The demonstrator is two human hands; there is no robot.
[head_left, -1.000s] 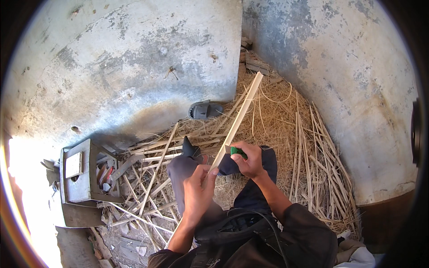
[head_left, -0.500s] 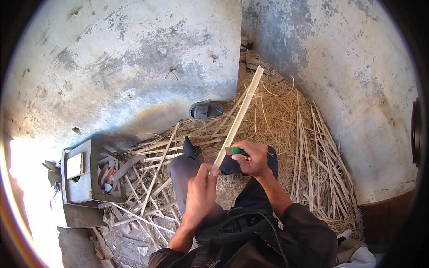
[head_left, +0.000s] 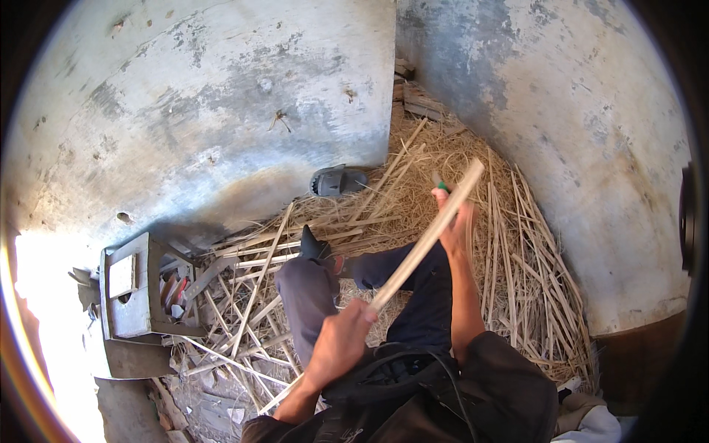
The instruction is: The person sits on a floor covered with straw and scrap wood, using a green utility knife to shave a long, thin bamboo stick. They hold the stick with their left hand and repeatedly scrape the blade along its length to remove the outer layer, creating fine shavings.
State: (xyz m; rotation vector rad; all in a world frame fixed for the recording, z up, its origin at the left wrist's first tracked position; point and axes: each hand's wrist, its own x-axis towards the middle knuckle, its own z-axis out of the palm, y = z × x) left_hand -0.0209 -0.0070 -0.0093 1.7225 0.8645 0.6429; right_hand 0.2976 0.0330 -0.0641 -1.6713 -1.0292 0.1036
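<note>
A long pale strip of split bamboo [head_left: 421, 247] slants up and to the right across my lap. Low on the strip, my left hand [head_left: 341, 345] is closed around it, and a pale end shows below that wrist. My right hand [head_left: 459, 225] is stretched forward behind the strip's upper part, partly covered by it and smeared by motion. From its fingers pokes a green-handled knife [head_left: 443, 186], its short blade pointing away from me. Whether the right hand also touches the strip, I cannot tell.
Straw-like shavings [head_left: 413, 166] and many bamboo strips [head_left: 509, 280] cover the floor. A dark sandal [head_left: 338, 181] lies by the wall [head_left: 221, 111]. To the left stands a small wooden box [head_left: 136, 284] with odds and ends inside.
My right hand has moved forward and away from the left hand, carrying the knife off the strip's near part. The strip has swung right, its far end now nearer to me.
</note>
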